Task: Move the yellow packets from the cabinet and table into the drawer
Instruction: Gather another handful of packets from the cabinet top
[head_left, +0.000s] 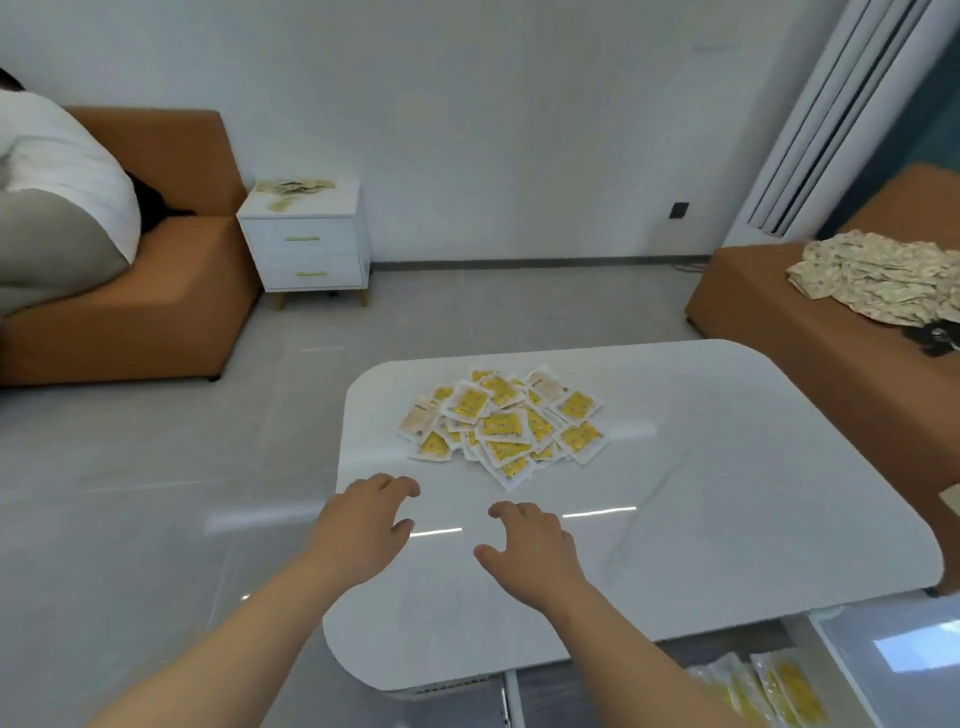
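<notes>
A heap of yellow packets (501, 423) lies on the white table (727, 493), toward its far left side. My left hand (363, 522) and my right hand (530, 545) hover side by side over the tabletop just short of the heap, fingers spread and curled down, holding nothing. At the bottom right an open drawer (675, 686) under the table holds a few yellow packets (769, 691). More pale packets (293, 188) lie on top of the small white cabinet (306, 244) against the far wall.
An orange sofa (156, 291) with a person in white lying on it stands at the left. Another orange seat (831, 353) at the right carries patterned cloth (878, 278). Grey floor lies between the table and the cabinet.
</notes>
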